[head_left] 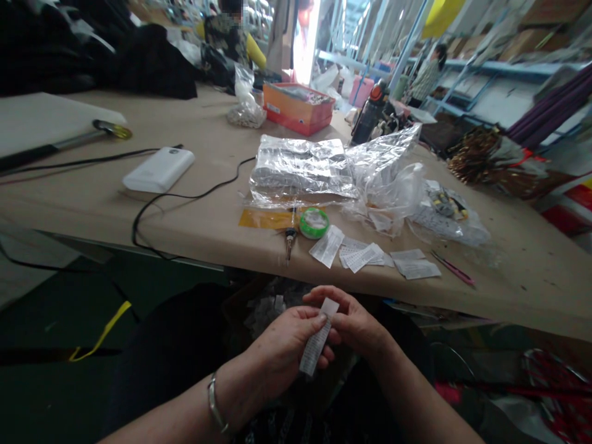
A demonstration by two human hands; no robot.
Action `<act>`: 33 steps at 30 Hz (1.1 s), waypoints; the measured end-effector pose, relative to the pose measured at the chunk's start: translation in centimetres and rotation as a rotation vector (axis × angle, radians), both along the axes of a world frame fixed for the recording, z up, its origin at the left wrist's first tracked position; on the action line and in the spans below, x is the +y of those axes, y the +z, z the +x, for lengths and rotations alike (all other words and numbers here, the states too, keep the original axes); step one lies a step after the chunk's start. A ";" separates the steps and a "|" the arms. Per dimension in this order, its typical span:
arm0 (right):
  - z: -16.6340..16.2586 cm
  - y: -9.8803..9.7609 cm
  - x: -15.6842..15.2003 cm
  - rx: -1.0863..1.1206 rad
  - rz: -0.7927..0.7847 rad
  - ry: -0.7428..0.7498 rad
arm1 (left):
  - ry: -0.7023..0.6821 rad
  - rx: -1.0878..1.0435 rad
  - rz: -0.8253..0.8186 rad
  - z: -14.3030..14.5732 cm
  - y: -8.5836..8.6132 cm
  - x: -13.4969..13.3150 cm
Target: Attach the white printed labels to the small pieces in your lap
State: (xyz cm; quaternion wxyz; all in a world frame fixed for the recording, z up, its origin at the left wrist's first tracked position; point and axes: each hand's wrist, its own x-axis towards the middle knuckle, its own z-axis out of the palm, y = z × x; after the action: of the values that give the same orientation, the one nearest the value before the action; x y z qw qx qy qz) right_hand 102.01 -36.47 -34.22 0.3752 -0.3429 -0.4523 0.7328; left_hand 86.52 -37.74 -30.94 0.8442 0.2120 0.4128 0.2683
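Note:
Over my lap, in front of the table edge, my left hand point(289, 339) pinches a narrow white printed label point(314, 346) between thumb and fingers. My right hand point(354, 320) grips the upper end of the same label, its fingers partly hidden behind it. On the table above my hands lie several printed label stacks point(363, 256). Beside them are a green-rimmed round container point(314, 222) and a pen-like tool with a metal tip point(290, 240). Pink-handled tweezers point(456, 270) rest to the right of the labels.
Clear plastic packaging point(300, 169) covers the table middle. A white power bank point(160, 169) with a black cable lies left. Behind stand an orange box point(298, 108) and a dark bottle point(369, 114). Golden pieces point(476, 157) are heaped at right. People are in the background.

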 end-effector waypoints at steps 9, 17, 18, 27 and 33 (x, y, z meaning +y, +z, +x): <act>0.0 2.2 -1.1 -0.852 0.811 -0.232 | 0.068 0.012 0.039 -0.2 0.1 0.1; -0.5 1.7 -1.1 -0.884 0.836 -0.238 | 0.065 -0.019 0.081 -0.6 -1.1 0.1; -0.6 1.7 -1.1 -0.881 0.834 -0.239 | 0.065 -0.023 0.085 -0.6 -1.2 0.0; -1.1 1.7 -1.4 -0.816 0.672 -0.257 | 0.092 -0.036 0.044 -0.6 -1.2 0.0; -1.1 1.3 -1.5 -0.795 0.658 -0.281 | 0.127 -0.029 0.032 -0.8 -1.1 -0.1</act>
State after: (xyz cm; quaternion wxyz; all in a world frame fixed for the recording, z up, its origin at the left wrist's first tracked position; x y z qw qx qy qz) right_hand 100.88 -37.99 -32.91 0.3574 -0.5157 -0.7149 0.3086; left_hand 85.69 -37.86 -32.06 0.8280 0.1948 0.4088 0.3307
